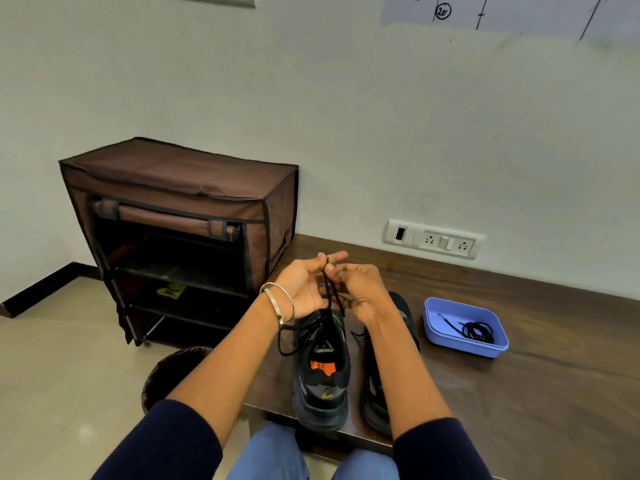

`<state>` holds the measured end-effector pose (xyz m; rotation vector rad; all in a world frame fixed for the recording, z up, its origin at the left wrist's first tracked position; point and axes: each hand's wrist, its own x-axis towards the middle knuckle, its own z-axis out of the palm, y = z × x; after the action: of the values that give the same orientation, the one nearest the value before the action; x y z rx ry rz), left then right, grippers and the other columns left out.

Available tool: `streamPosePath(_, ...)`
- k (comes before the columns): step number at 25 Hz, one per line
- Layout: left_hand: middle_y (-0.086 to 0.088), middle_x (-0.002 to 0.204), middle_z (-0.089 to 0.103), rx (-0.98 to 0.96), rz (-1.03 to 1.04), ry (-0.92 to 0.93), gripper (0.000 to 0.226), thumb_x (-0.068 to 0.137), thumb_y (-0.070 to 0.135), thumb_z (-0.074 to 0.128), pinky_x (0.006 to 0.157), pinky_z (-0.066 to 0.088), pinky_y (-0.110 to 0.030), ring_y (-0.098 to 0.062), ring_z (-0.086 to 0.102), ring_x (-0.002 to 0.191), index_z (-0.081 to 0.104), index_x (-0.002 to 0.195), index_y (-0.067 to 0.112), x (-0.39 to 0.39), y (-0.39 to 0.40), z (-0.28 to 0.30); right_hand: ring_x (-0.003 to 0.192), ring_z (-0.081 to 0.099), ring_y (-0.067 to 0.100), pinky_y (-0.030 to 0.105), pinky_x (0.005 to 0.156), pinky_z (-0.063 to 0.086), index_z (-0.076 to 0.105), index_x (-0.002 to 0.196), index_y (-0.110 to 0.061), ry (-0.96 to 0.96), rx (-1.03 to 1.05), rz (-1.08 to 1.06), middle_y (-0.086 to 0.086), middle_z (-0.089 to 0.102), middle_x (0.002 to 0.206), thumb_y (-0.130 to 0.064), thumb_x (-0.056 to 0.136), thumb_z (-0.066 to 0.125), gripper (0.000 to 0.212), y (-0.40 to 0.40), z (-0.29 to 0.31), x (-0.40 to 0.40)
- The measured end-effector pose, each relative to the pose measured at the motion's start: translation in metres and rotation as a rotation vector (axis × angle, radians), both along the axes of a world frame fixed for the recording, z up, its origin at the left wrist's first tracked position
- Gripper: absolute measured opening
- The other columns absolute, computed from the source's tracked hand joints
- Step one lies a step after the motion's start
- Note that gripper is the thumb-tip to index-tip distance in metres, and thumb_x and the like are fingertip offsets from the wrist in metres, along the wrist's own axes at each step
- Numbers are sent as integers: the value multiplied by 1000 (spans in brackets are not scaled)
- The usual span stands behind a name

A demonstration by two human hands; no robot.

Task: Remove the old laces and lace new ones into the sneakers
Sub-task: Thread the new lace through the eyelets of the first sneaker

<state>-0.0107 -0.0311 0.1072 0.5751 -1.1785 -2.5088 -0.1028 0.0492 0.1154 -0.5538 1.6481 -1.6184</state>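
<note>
Two black sneakers stand side by side on the dark wooden table, heels toward me. The left sneaker (pixel 322 372) shows an orange patch inside; my right forearm partly hides the right sneaker (pixel 375 393). Above the left sneaker's toe, my left hand (pixel 304 285) and my right hand (pixel 360 289) are raised together and pinch a black lace (pixel 332 296) between their fingertips. The lace runs down into the left sneaker, and a loose loop of it hangs off the sneaker's left side. A blue tray (pixel 450 341) to the right holds a coiled black lace (pixel 476 330).
A brown fabric shoe rack (pixel 180 216) stands on the floor at the table's left end, its front flap rolled up. A dark round bin (pixel 166 372) sits on the floor beside my left arm. A switch and socket panel (pixel 433 239) is on the wall behind the table (pixel 536 375).
</note>
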Motion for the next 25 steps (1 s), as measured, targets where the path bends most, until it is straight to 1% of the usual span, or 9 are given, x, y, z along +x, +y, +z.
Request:
streamPosePath(3,-7,79,61,6,95,-53,25,100,27,43,78,51,-48,-24,62,65,54,118,14,0,8,3,57,66,18,22,46,51,69,84,-6,-33,-14,-31,14,70,81,-4,91,59,13,6,3,6)
streamPosePath(5,-12,83,63,-92,184,-117,21,100,23,46,73,56,-48,-26,66,66,56,112,9,-1,11,-1,50,66,14,18,40,47,66,83,-7,15,-25,-63,10,69,73,-3,93,55,15,8,2,8)
streamPosePath(7,-12,83,69,-196,204,-155,24,100,21,49,78,56,-51,-26,70,73,63,105,2,-3,11,-4,67,71,19,30,62,60,70,76,-12,98,-17,-140,6,73,74,-8,88,58,18,4,0,6)
streamPosePath(8,-11,80,71,-226,203,-160,23,99,19,50,78,57,-49,-24,71,74,65,101,1,-4,12,-5,73,71,22,35,74,60,72,72,-16,135,-19,-176,5,74,76,-9,85,58,20,2,-1,3)
streamPosePath(9,-9,76,72,-246,203,-167,21,98,17,52,75,59,-45,-21,71,72,67,96,2,-5,14,-5,73,68,24,34,74,58,72,69,-17,149,-31,-195,4,73,76,-9,84,57,23,1,0,3)
streamPosePath(13,-5,72,72,-298,216,-188,14,94,16,59,72,57,-39,-15,71,68,70,88,9,-9,13,-4,54,47,16,20,44,38,68,80,-8,88,-58,-124,7,58,68,-5,90,53,18,1,7,2)
streamPosePath(17,-10,85,74,-345,208,-194,13,91,16,63,84,55,-39,-22,72,77,72,94,7,-8,3,-6,53,57,10,20,48,43,72,89,0,-34,-119,-116,6,65,69,-2,87,63,10,1,8,-6)
streamPosePath(22,-9,80,74,-327,210,-204,13,93,15,61,82,55,-41,-20,72,74,70,95,6,-9,1,-8,50,61,4,18,46,47,72,89,3,-8,-134,-95,7,68,72,0,85,65,9,-6,4,-8)
streamPosePath(25,-12,88,73,-323,209,-193,16,94,14,59,82,56,-46,-24,72,83,67,102,3,-9,-2,-10,47,59,8,18,42,45,71,89,3,-54,-118,-77,9,67,73,1,86,63,9,-8,4,-10)
